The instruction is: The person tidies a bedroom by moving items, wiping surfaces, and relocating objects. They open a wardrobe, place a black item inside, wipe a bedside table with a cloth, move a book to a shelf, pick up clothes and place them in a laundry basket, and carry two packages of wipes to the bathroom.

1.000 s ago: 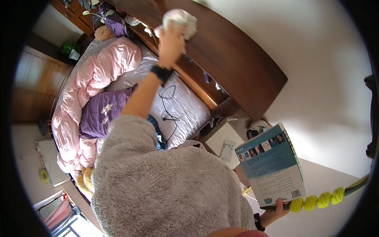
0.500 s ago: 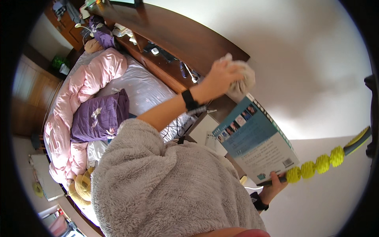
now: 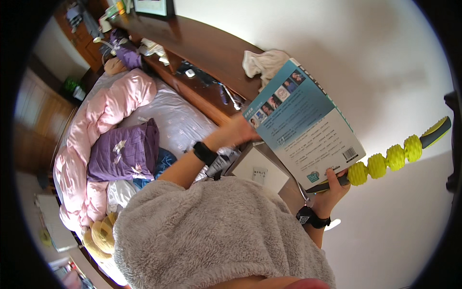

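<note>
My right hand (image 3: pixel 333 191) is closed on the lower edge of a blue and white book (image 3: pixel 308 132), with the thumb over its cover. The same hand also grips the dark handle of a massage roller (image 3: pixel 387 163), whose yellow-green knobbed balls stick out to the right. My left hand (image 3: pixel 236 131) is at the book's left edge, smeared by motion. Its fingers are partly hidden by the book, and I cannot see whether they touch it. A crumpled pale cloth (image 3: pixel 266 63) lies on the end of the dark wooden headboard (image 3: pixel 211 41), just beyond the book.
Below the book stands a bedside cabinet (image 3: pixel 257 166) with a pale top. To the left is a bed with a pink quilt (image 3: pixel 113 98) and a purple pillow (image 3: pixel 125 149). Small items fill the headboard's shelf, and a white wall (image 3: pixel 385 86) rises on the right.
My left hand has let go of the cloth, which now rests on the headboard, and has moved down and left. The book and roller have risen in view.
</note>
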Available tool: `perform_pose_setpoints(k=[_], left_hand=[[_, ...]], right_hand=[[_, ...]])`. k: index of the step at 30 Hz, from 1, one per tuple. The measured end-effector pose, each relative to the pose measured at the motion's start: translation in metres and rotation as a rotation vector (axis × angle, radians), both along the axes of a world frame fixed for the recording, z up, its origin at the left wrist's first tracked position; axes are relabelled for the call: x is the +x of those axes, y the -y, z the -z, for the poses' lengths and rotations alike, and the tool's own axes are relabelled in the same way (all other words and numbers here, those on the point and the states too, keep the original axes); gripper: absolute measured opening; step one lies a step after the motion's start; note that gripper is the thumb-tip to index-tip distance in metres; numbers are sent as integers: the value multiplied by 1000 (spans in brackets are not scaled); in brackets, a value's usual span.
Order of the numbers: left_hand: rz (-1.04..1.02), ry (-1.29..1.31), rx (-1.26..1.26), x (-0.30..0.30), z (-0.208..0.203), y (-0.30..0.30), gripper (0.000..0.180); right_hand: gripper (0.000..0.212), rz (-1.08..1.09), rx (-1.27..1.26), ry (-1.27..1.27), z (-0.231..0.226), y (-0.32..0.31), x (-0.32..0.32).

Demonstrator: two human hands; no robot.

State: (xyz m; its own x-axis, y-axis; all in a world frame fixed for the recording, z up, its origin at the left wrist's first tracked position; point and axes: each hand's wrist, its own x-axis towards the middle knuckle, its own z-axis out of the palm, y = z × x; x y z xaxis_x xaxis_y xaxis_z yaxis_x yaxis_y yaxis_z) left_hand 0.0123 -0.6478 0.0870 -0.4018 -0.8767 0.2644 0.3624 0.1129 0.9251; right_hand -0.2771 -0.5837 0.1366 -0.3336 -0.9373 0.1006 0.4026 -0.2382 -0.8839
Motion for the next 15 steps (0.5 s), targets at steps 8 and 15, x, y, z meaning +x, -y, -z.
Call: perform_pose_setpoints(k=[8, 15], left_hand=[[-308, -486, 375, -49, 8, -48, 51], [-647, -508, 353, 122, 49, -85, 63]], right_hand=[[28, -49, -1, -461, 18, 7, 29], [18, -320, 37, -933, -14, 41, 96]])
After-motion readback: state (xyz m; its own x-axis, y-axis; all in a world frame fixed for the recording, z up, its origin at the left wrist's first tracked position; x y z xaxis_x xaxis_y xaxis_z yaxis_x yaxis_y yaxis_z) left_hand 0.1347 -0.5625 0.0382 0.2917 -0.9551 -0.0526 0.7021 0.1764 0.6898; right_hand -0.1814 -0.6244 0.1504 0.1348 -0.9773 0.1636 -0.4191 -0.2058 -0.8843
